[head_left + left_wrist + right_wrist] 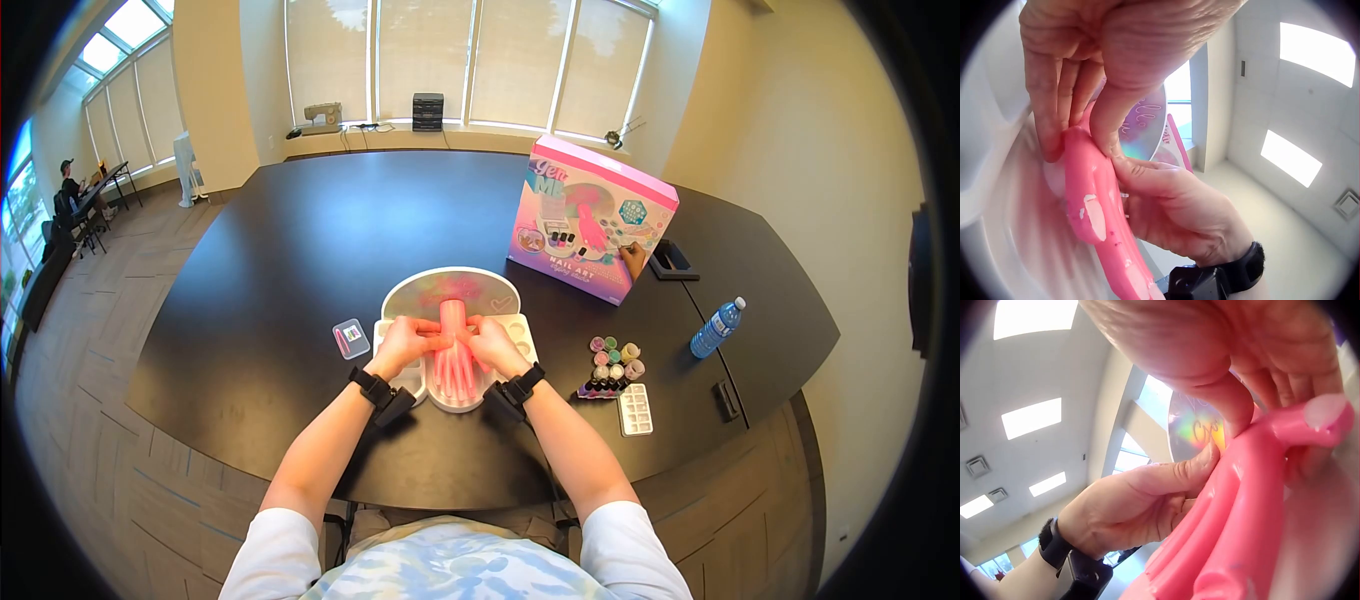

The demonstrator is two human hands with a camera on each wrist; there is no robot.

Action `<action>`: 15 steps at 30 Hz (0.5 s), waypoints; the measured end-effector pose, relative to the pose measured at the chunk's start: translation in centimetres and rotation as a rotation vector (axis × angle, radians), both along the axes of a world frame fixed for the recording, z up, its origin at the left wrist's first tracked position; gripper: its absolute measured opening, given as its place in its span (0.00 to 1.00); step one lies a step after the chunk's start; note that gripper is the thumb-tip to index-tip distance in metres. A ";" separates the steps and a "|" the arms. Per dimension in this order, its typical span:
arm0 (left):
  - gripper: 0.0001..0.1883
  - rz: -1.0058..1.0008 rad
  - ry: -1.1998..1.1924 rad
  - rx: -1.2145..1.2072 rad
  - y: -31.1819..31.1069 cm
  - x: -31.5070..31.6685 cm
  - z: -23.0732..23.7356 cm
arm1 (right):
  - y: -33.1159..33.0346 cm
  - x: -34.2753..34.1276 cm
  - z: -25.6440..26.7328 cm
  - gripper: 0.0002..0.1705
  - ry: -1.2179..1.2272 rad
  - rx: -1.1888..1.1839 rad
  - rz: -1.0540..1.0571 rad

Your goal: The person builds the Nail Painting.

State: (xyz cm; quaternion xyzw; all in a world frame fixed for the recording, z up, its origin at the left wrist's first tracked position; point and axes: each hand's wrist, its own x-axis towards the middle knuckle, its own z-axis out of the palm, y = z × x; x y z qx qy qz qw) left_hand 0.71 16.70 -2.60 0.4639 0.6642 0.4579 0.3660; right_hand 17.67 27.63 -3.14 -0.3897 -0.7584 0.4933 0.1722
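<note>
A pink model hand [455, 365] lies palm down, fingers toward the person, on a white stand [458, 406] with a rounded upright back panel. The left hand [404, 342] grips its left side, thumb on top near the wrist. From the other side the right hand [492, 346] holds it the same way, the two thumbs close together. In the left wrist view the pink hand [1094, 187] shows a pale nail with chipped white edges, and the left fingers curl under its edge. The right wrist view shows the right fingers curled round beside the pink thumb [1310, 422].
Right of the stand are small jars [611, 355], dark-capped bottles [602, 385], a white tray [635, 410] and a water bottle [717, 328]. A large pink box [592, 220] stands behind them. A small clear case [351, 339] lies left of the stand.
</note>
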 end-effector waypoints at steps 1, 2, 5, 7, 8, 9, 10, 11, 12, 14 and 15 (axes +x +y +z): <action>0.26 -0.004 -0.020 -0.005 0.0 0.0 -0.1 | -0.3 0.2 0.7 0.25 -0.024 0.060 0.002; 0.26 -0.004 -0.020 -0.007 0.0 -0.1 -0.2 | -0.5 0.3 1.1 0.25 -0.049 0.118 0.004; 0.25 0.020 0.031 0.014 0.0 -0.2 -0.7 | 0.3 0.2 0.3 0.25 -0.042 0.165 0.079; 0.25 0.004 0.033 0.030 0.1 -0.2 -0.8 | 1.0 -0.1 -1.3 0.25 0.042 0.200 0.095; 0.25 0.006 0.033 0.029 0.1 -0.2 -0.7 | 1.3 -0.2 -2.0 0.25 0.126 0.235 0.112; 0.25 -0.001 0.047 0.016 0.1 -0.2 -0.7 | 1.8 -0.2 -2.6 0.25 0.127 0.234 0.113; 0.25 -0.008 0.061 0.001 0.1 -0.1 -0.5 | 1.6 -0.2 -2.4 0.25 0.101 0.204 0.111; 0.25 -0.006 0.062 -0.002 0.1 -0.1 -0.4 | 1.1 0.0 -1.8 0.24 0.075 0.174 0.109; 0.25 -0.019 0.071 -0.010 0.1 -0.2 -0.3 | 0.6 0.2 -1.1 0.24 0.076 0.170 0.111; 0.25 -0.033 0.081 -0.022 0.1 -0.2 0.1 | -0.8 0.7 1.4 0.22 -0.040 0.078 0.104; 0.25 -0.041 0.089 -0.025 0.1 -0.2 0.2 | -0.7 0.7 0.9 0.22 -0.040 0.075 0.105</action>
